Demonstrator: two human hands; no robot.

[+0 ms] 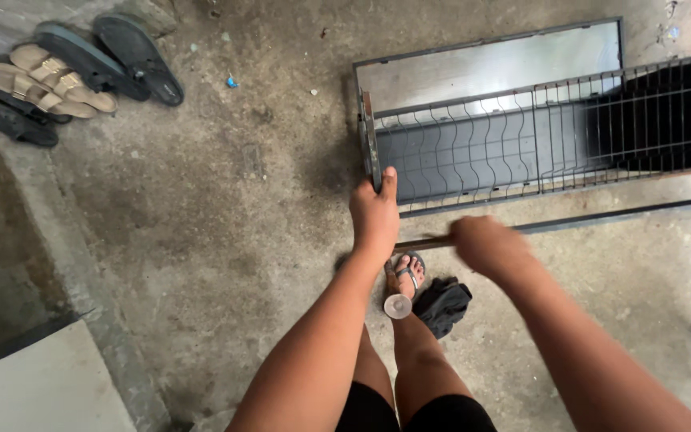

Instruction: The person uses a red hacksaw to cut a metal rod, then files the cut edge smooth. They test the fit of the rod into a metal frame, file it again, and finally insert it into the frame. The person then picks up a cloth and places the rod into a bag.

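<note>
Metal grille frame (537, 120) stands on edge at one o'clock on the concrete floor (225, 216); it looks stiff and heavy. Left hand (374, 214) grips its near end bar, the best hold. Right hand (485, 244), blurred, is closed around a thin rod (601, 218).

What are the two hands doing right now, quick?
Left hand: closed, gripping the end of the metal wire-grid frame.
Right hand: blurred, seemingly closed around a thin rod.
</note>
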